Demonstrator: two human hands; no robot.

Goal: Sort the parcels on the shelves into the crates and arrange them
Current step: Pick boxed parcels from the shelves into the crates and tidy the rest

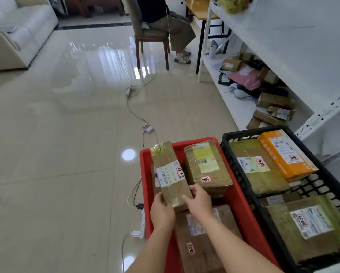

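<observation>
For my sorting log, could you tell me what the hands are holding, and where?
Both hands, left hand and right hand, grip the near end of the long taped parcel over the red crate.

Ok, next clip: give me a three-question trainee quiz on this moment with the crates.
1. True or false: both hands grip the long taped parcel over the red crate.
2. Which crate holds the orange parcel? A) red B) black C) neither
3. Fill in: the unsorted parcels lie on the ____ shelf of the white rack.

Key: 1 true: left hand and right hand hold its near end. 2 B: it lies in the black crate. 3 bottom.
</observation>
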